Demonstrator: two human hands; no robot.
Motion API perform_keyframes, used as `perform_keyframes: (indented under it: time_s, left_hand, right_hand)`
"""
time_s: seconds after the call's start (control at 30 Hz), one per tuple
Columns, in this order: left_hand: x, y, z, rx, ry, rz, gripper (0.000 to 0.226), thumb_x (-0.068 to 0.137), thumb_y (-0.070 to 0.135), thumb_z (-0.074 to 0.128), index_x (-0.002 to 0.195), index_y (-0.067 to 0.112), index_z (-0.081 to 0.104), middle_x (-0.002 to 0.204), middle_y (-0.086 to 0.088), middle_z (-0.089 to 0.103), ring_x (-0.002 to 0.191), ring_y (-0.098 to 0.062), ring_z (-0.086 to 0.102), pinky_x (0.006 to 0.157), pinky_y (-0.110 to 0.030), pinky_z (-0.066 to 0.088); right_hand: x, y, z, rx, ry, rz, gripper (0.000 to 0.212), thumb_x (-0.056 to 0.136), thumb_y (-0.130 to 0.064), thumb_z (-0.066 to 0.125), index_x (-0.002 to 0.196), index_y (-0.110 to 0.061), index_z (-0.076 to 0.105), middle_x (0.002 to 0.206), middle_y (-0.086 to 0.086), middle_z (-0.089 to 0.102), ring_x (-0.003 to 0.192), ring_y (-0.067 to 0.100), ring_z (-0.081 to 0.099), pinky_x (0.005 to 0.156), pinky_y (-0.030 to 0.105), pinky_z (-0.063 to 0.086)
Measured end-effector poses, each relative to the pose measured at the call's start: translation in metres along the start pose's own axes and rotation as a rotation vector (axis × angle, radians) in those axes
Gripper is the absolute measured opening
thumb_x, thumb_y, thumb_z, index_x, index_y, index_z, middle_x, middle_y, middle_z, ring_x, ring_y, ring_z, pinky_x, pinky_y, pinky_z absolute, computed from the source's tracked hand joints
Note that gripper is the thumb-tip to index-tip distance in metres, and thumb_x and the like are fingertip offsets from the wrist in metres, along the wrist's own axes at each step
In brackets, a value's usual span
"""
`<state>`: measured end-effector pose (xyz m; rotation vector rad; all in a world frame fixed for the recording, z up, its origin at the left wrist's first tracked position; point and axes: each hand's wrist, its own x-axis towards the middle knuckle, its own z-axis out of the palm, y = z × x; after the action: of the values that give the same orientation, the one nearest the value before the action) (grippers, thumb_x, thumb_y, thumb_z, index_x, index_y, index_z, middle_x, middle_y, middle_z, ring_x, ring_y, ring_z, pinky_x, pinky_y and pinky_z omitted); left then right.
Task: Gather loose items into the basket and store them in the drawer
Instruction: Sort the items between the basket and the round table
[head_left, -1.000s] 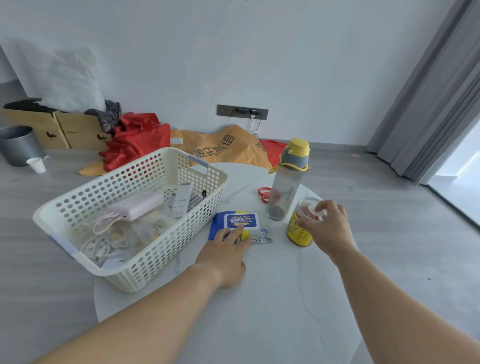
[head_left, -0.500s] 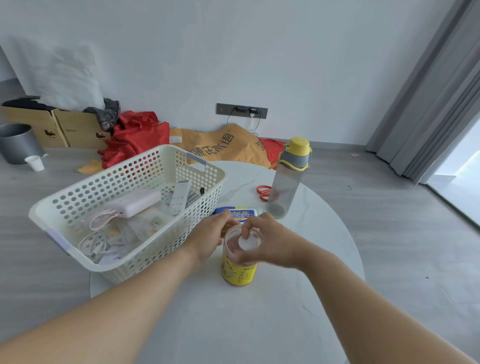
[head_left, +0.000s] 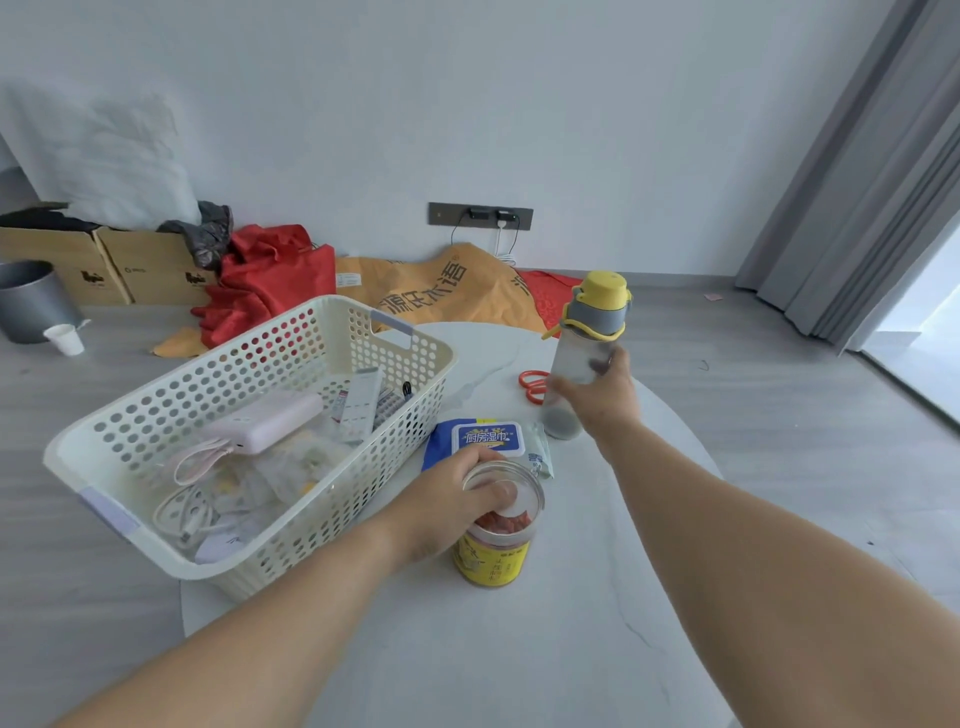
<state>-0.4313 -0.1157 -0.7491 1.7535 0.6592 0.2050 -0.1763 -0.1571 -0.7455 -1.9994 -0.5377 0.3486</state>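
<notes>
Basket (head_left: 156, 441) is sitting half-filled left on the table (head_left: 519, 649). Right hand (head_left: 597, 400) is wrapping the tall bottle (head_left: 582, 364), which could be tipping; left hand (head_left: 452, 499) is gripping the jar (head_left: 493, 551) by its lid, risking slipping.

Basket (head_left: 156, 441): cream plastic, perforated with round holes, pale lilac patches on rim. Jar (head_left: 493, 551): clear, yellow label, red contents. Wipes pack (head_left: 485, 439): blue, white panel, yellow lettering. Bottle (head_left: 584, 364): translucent grey, yellow cap, grey collar. Scissors (head_left: 532, 384): orange-red handles. Table (head_left: 467, 649): white, faint grey veining.
</notes>
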Motion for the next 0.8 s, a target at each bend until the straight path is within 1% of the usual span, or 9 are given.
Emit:
perform_keyframes:
  time_s: [0.13,0.23,0.3,0.47,0.5,0.57,0.63,0.7,0.8]
  left_hand:
    - [0.003,-0.001,-0.003,-0.077,-0.045,-0.019,0.029,0.091,0.041,0.071,0.118,0.029,0.068,0.113,0.01,0.077,0.112,-0.009,0.07,0.11,-0.039,0.048]
    - [0.005,-0.003,-0.004,-0.098,-0.074,-0.037,0.041,0.084,0.048,0.072,0.121,0.031,0.068,0.116,0.012,0.077,0.114,-0.008,0.069,0.111,-0.037,0.047]
    - [0.006,-0.003,-0.004,-0.122,-0.068,-0.058,0.036,0.089,0.043,0.074,0.122,0.031,0.069,0.116,0.013,0.077,0.113,-0.006,0.07,0.108,-0.033,0.048]
    - [-0.001,0.003,0.003,-0.205,-0.036,-0.122,0.025,0.095,0.032,0.072,0.12,0.03,0.071,0.113,0.015,0.078,0.111,-0.004,0.071,0.093,-0.022,0.049]
    - [-0.003,0.003,0.003,-0.212,-0.029,-0.134,0.024,0.096,0.033,0.07,0.12,0.03,0.072,0.113,0.015,0.078,0.111,-0.003,0.07,0.093,-0.02,0.049]
    - [-0.005,0.006,0.003,-0.211,-0.014,-0.153,0.024,0.101,0.041,0.062,0.12,0.03,0.072,0.116,0.017,0.076,0.112,-0.001,0.069,0.095,-0.02,0.048]
    - [-0.007,0.009,0.0,-0.253,0.038,-0.165,0.034,0.106,0.049,0.051,0.118,0.029,0.075,0.113,0.015,0.077,0.112,-0.004,0.069,0.099,-0.024,0.048]
    - [-0.005,0.012,-0.002,-0.287,0.134,-0.185,0.046,0.108,0.05,0.043,0.104,0.023,0.079,0.103,0.008,0.08,0.108,-0.013,0.072,0.098,-0.03,0.052]
    - [0.003,0.009,-0.006,-0.239,0.241,-0.244,0.056,0.108,0.055,0.037,0.096,0.02,0.078,0.099,0.0,0.08,0.102,-0.02,0.072,0.102,-0.042,0.054]
  right_hand:
    - [0.0,0.012,-0.016,0.011,0.012,-0.007,0.064,0.075,-0.039,0.088,0.124,-0.035,0.048,0.112,-0.014,0.063,0.101,0.019,0.067,0.092,0.048,0.057]
    - [-0.012,0.026,-0.039,0.008,0.055,0.011,0.059,0.075,-0.036,0.086,0.119,-0.032,0.048,0.109,-0.015,0.063,0.1,0.019,0.067,0.09,0.049,0.058]
    - [-0.024,0.033,-0.049,0.002,0.068,0.021,0.058,0.075,-0.037,0.086,0.119,-0.031,0.048,0.11,-0.015,0.063,0.103,0.018,0.067,0.09,0.049,0.059]
    - [-0.049,0.035,-0.055,-0.138,-0.019,0.191,0.099,0.071,-0.062,0.085,0.15,-0.024,0.04,0.128,-0.01,0.062,0.117,0.027,0.064,0.089,0.041,0.055]
    - [-0.057,0.035,-0.053,-0.181,-0.026,0.276,0.095,0.074,-0.064,0.081,0.148,-0.017,0.044,0.122,-0.008,0.063,0.113,0.03,0.065,0.087,0.041,0.055]
    - [-0.076,0.032,-0.048,-0.346,-0.02,0.343,0.058,0.088,-0.057,0.067,0.12,-0.009,0.064,0.1,0.002,0.068,0.093,0.031,0.066,0.081,0.04,0.056]
    - [-0.09,0.021,-0.033,-0.607,-0.038,0.105,0.031,0.094,-0.042,0.052,0.087,-0.015,0.066,0.082,0.006,0.065,0.081,0.032,0.063,0.068,0.035,0.052]
    - [-0.088,-0.002,-0.015,-0.709,-0.119,-0.166,0.032,0.097,-0.034,0.046,0.071,-0.019,0.056,0.077,0.004,0.062,0.079,0.03,0.06,0.06,0.031,0.042]
    - [-0.053,-0.033,0.021,-0.805,-0.312,-0.267,0.026,0.102,-0.023,0.043,0.091,-0.017,0.066,0.096,0.01,0.066,0.088,0.03,0.06,0.071,0.033,0.042]
